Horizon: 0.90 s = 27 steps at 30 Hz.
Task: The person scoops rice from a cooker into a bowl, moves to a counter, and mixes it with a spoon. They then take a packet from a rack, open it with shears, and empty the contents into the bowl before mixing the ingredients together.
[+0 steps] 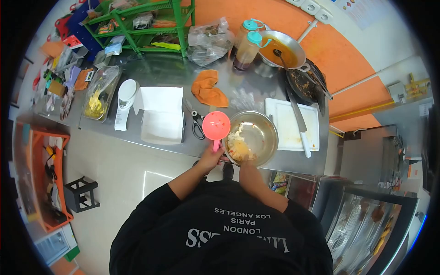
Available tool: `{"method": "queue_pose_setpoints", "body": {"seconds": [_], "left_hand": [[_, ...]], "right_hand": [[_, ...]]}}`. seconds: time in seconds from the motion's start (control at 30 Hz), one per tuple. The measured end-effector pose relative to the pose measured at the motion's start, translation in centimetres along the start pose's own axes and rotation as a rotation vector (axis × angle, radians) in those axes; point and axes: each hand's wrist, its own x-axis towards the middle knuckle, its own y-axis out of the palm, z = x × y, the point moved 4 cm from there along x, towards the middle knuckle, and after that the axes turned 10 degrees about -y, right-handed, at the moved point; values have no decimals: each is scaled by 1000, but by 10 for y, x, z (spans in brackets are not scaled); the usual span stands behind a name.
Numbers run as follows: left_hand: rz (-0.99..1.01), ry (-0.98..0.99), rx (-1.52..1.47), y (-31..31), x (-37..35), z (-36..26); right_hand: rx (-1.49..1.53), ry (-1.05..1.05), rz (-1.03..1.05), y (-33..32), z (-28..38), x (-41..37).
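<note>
A steel mixing bowl stands at the front edge of the counter, with crumbly whitish-yellow food along its left side. My left hand is closed at the handle of a pink measuring cup, its fingertips beside the bowl's rim. Red specks dot the cup's inside. Over the bowl's near rim, my right hand reaches down with bent fingers. A blurred pale-yellow shape shows below those fingers; whether it is a tool or food I cannot make out. Black-handled scissors lie left of the cup.
Right of the bowl, a knife lies on a white cutting board. An open white box, a scale and an orange cloth are leftward. Behind stand squeeze bottles, a pan of sauce and a green rack.
</note>
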Motion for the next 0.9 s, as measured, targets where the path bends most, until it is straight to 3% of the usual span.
{"method": "queue_pose_setpoints", "body": {"seconds": [0.03,0.13,0.23,0.3,0.37,0.5,0.63,0.73,0.8,0.9], "left_hand": [[0,-11,2,0,1,0],[-4,-6,33,-2,0,-3],[-6,-9,72,-4,3,-4],[-12,-4,78,-3,3,-6],[-15,-5,92,-4,2,-7],[1,12,101,-4,2,-14],[2,23,92,-5,7,-13],[-22,61,67,-8,6,-11],[-5,58,79,-11,10,-6],[6,59,73,-10,10,-8]], "right_hand": [[1,3,-1,5,-9,-3],[170,141,-22,-70,-38,0],[129,304,138,-87,-84,-5],[432,23,-31,-67,-96,0],[349,56,-35,-36,-96,8],[104,84,52,-42,-92,31],[120,91,21,-76,-104,28],[259,-39,1,-70,-94,21],[111,-22,185,-46,-87,25],[44,-13,172,-49,-92,31]]}}
